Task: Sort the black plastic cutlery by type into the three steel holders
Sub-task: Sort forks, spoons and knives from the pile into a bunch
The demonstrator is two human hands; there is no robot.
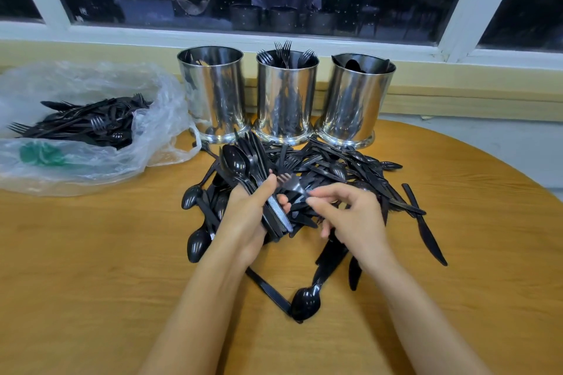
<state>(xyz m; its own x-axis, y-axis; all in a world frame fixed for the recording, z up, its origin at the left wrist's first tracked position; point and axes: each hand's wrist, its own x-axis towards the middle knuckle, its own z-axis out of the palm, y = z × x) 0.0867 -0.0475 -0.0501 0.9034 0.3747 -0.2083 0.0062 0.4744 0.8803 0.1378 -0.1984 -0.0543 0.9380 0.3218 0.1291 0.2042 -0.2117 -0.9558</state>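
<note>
While the left hand [243,222] curls round a bundle [240,161] of spoons, probably gathered for one drop, the right hand [353,219] pinches a fork [294,185] mid-frame over the pile [350,167]. Holders [286,100] stand upper centre, with forks in the middle one. More cutlery lies in the bag [76,167], upper left.

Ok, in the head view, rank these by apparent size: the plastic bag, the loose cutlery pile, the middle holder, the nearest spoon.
1. Loose cutlery pile and plastic bag: similar spread, too close to rank.
2. Middle holder.
3. Nearest spoon, smallest even though closest to the camera.
</note>
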